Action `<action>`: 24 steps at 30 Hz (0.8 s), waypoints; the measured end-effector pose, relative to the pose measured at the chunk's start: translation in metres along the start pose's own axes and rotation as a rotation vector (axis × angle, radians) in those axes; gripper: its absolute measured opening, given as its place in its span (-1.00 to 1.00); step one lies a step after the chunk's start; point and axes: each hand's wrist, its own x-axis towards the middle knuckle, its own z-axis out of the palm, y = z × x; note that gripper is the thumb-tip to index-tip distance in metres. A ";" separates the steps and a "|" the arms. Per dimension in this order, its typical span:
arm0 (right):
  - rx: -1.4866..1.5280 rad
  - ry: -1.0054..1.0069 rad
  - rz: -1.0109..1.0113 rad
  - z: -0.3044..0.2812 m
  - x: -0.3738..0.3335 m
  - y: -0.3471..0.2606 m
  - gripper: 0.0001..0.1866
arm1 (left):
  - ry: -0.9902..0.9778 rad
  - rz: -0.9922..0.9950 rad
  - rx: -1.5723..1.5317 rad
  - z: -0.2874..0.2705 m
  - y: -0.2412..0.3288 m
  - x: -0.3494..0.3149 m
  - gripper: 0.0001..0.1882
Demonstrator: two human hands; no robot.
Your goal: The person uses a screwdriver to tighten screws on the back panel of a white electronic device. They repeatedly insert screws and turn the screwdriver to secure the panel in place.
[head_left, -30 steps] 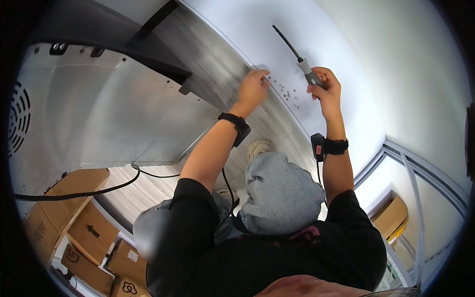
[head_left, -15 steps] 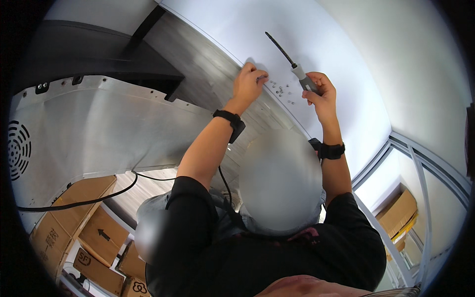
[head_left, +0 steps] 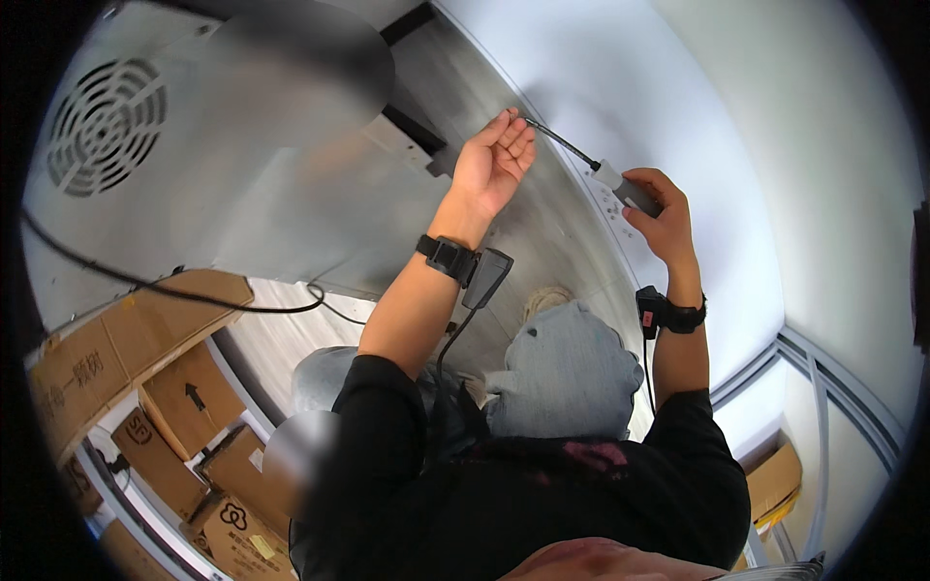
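My right hand (head_left: pixel 668 215) grips a screwdriver (head_left: pixel 564 144) by its grey handle, with the long dark shaft slanting up to the left. The tip meets the fingertips of my left hand (head_left: pixel 494 169), which is turned palm up with thumb and forefinger pinched together. Whatever sits in that pinch is too small to make out. Below the screwdriver handle, several small round metal pieces (head_left: pixel 617 208) lie near the edge of a white surface (head_left: pixel 717 165), partly behind the handle and my right fingers.
A large metal panel (head_left: pixel 232 208) with a round slotted vent stands on the left, partly blurred. A black cable (head_left: pixel 155 286) loops along its lower edge. Cardboard boxes (head_left: pixel 194 407) stack at lower left; another cardboard box (head_left: pixel 775 479) sits behind a metal frame (head_left: pixel 823 387) at right.
The screwdriver has swung down to the left, so its tip is at my left fingers. My left hand has rolled palm up. The view has shifted, showing more of the metal panel.
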 end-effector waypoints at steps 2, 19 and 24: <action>-0.020 -0.021 -0.087 0.008 0.007 -0.017 -0.59 | -0.009 0.057 0.007 0.010 0.016 -0.014 -0.87; -0.024 -0.070 -0.254 0.021 -0.002 -0.138 -0.62 | -0.184 0.352 -0.079 0.068 0.063 -0.086 -0.87; -0.279 0.077 -0.434 0.031 -0.014 -0.192 -0.62 | -0.139 0.433 -0.017 0.090 0.077 -0.102 -0.86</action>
